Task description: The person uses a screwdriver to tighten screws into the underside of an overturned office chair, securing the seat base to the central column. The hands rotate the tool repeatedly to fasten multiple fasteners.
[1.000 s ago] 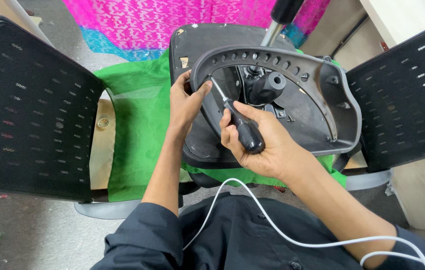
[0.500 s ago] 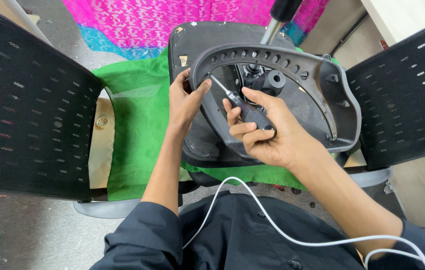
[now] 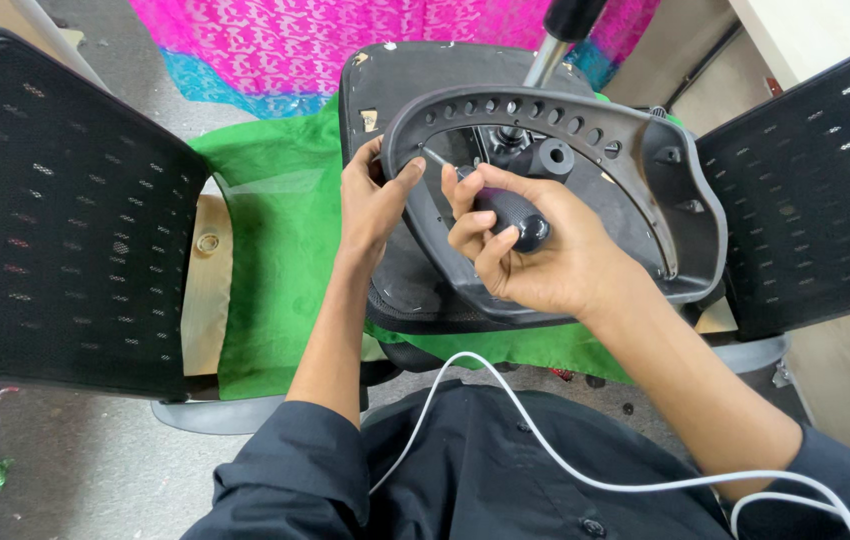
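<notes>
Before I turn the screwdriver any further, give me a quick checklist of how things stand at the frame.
1. Right hand closed round the screwdriver handle: ok.
2. Screwdriver tip seated in a screw at the grey plastic frame: cannot tell, the left thumb hides it.
3. Left hand steadying the frame's left rim: ok.
4. Left fingers away from the tip: not ok, the thumb lies beside it.
5. White cable away from both hands: ok, it lies across the lap.
</notes>
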